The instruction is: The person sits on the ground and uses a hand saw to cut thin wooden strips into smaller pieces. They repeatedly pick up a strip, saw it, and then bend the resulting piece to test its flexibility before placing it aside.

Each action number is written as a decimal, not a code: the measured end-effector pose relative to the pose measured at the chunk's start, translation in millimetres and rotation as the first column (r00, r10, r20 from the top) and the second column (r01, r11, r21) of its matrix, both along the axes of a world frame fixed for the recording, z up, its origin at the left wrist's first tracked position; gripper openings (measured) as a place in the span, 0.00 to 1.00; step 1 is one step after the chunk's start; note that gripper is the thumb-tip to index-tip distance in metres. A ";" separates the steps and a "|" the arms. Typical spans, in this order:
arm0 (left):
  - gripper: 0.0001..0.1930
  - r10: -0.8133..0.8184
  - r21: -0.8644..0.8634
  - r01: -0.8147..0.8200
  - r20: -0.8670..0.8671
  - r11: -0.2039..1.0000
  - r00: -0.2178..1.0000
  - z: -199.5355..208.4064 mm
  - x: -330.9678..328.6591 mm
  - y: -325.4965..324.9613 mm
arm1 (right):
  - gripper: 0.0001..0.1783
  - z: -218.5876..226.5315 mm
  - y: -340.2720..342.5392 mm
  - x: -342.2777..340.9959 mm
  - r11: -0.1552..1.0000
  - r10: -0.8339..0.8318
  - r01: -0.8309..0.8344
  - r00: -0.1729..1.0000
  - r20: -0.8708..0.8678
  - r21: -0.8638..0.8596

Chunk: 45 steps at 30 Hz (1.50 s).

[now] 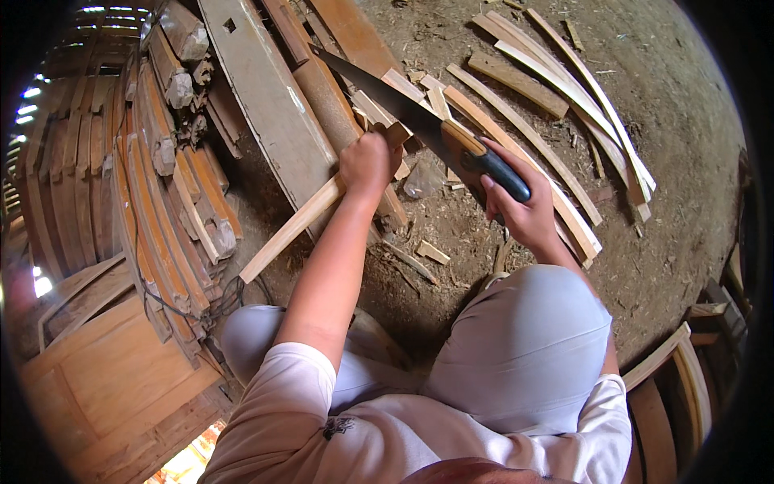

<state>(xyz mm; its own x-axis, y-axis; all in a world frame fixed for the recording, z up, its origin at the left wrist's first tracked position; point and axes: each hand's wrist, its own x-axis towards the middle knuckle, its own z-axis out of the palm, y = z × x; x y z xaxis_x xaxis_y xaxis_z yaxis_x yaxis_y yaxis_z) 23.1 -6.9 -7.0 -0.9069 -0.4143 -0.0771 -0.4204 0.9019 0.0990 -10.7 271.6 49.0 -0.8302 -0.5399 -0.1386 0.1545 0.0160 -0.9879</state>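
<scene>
My right hand (522,198) is wrapped round the dark and tan handle of a handsaw (395,102). Its dark blade slants up and to the left, past the far end of a narrow wood strip (294,226). My left hand (371,165) is closed over that strip, which lies across a long grey board (270,105) and a brown timber beside it. The strip's near end sticks out toward the lower left. Whether the saw teeth touch the wood I cannot tell. A small piece of clear plastic (424,179) lies on the ground between my hands.
Long thin wood strips (564,89) lie on the dirt floor at the right. Stacked timbers (165,250) stand along the left, with a wooden panel (121,371) nearer me. Small offcuts (433,252) are scattered before my knees. More boards (653,427) lean at the lower right.
</scene>
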 end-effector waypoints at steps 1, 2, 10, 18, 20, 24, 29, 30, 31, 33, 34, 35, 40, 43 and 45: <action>0.16 0.017 0.008 -0.017 -0.003 1.000 1.000 1.4 -0.5 0.8 | 0.27 3.5 -3.1 -3.9 0.999 0.014 -0.014 1.000 -0.004 0.046; 0.16 0.021 0.010 -0.021 0.006 1.000 1.000 2.9 -1.6 1.2 | 0.27 4.7 -5.5 -7.2 0.995 0.028 -0.027 1.000 -0.007 0.093; 0.16 0.048 0.038 -0.048 -0.009 0.998 0.999 2.5 -0.9 1.6 | 0.28 4.4 -6.9 -16.0 0.994 0.027 -0.028 1.000 0.006 0.103; 0.15 -0.011 -0.028 0.010 -0.033 1.000 0.999 -4.4 3.8 4.7 | 0.28 18.4 5.0 -5.7 0.984 0.057 -0.067 0.996 0.064 0.168; 0.14 -0.022 -0.033 0.022 -0.019 0.999 1.000 0.3 3.4 7.9 | 0.27 7.2 7.8 -0.6 0.989 0.027 -0.032 0.999 0.034 0.144; 0.14 -0.024 -0.029 0.025 0.010 0.999 1.000 -7.7 7.3 2.0 | 0.27 -0.4 5.1 7.0 0.993 -0.007 0.001 0.999 0.049 0.115; 0.17 0.035 0.032 -0.035 0.015 0.999 0.999 2.6 -3.6 -0.5 | 0.27 0.7 -14.2 -0.2 0.990 -0.042 0.054 0.994 -0.101 0.128; 0.18 0.044 0.042 -0.045 0.033 0.998 0.998 8.7 -3.7 3.0 | 0.27 1.1 -15.7 -3.0 0.991 -0.042 0.055 0.993 -0.109 0.123; 0.18 0.053 0.055 -0.056 0.050 0.997 0.997 12.1 -4.1 4.8 | 0.26 0.9 -17.3 -5.8 0.991 -0.044 0.056 0.994 -0.100 0.118; 0.18 0.044 0.045 -0.047 0.056 0.998 0.997 9.4 -6.0 1.8 | 0.26 0.9 -22.4 -11.5 0.993 -0.049 0.058 0.995 -0.083 0.102; 0.18 0.043 0.043 -0.046 0.058 0.998 0.997 8.2 -6.4 1.6 | 0.25 1.8 -25.1 -13.5 0.992 -0.050 0.057 0.996 -0.068 0.110; 0.18 0.042 0.030 -0.044 0.065 0.999 0.997 7.2 -7.4 1.8 | 0.25 2.6 -26.0 -15.4 0.991 -0.051 0.057 0.997 -0.053 0.117; 0.20 -0.021 -0.092 0.023 0.028 0.996 0.999 -9.8 -2.8 -1.0 | 0.23 22.6 -16.6 -24.5 0.993 -0.116 0.116 0.992 0.052 0.003; 0.20 0.001 -0.175 0.024 0.142 0.984 0.990 1.9 -6.5 1.8 | 0.26 39.2 3.6 -28.1 0.986 -0.168 0.167 0.983 -0.068 -0.023; 0.19 0.037 -0.186 -0.015 0.112 0.982 0.993 4.8 -10.4 1.2 | 0.27 48.8 28.3 -25.7 0.987 -0.147 0.147 0.989 0.012 -0.061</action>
<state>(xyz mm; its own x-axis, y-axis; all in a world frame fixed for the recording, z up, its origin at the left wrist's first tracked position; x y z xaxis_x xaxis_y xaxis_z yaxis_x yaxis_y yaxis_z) 12.8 -5.7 -2.2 -0.8853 -0.4542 -0.0998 -0.4427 0.8888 -0.1181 -36.5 300.0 97.8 -0.9003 -0.4196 -0.1153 0.1579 -0.0680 -0.9851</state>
